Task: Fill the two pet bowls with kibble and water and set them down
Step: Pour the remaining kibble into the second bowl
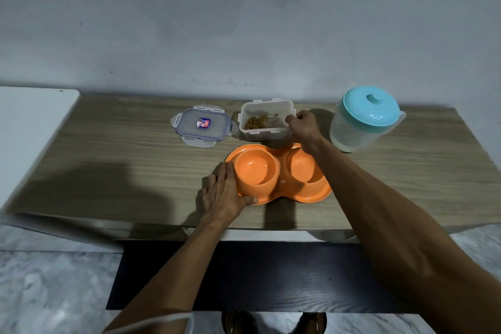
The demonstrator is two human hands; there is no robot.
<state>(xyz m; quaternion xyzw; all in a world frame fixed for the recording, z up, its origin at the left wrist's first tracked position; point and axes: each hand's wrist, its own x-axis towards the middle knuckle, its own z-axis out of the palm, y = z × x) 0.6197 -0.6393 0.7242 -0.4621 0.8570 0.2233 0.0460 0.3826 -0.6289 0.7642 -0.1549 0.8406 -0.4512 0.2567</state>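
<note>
An orange double pet bowl (pixel 271 179) lies on the wooden table, both wells holding nothing. My left hand (pixel 225 192) grips its left rim, thumb on the front edge. Behind it stands an open clear container (pixel 264 119) with brown kibble in its left half. My right hand (pixel 303 127) grips the container's right wall, fingers curled over the rim. A clear pitcher (pixel 357 127) with a turquoise lid stands at the right, a little water in its bottom.
The container's clear lid (pixel 202 126) lies flat to the left of the container. The wooden table (pixel 122 144) backs onto a pale wall. A white surface (pixel 29 122) adjoins it on the left. A dark bench (pixel 271 279) sits below the table's front edge.
</note>
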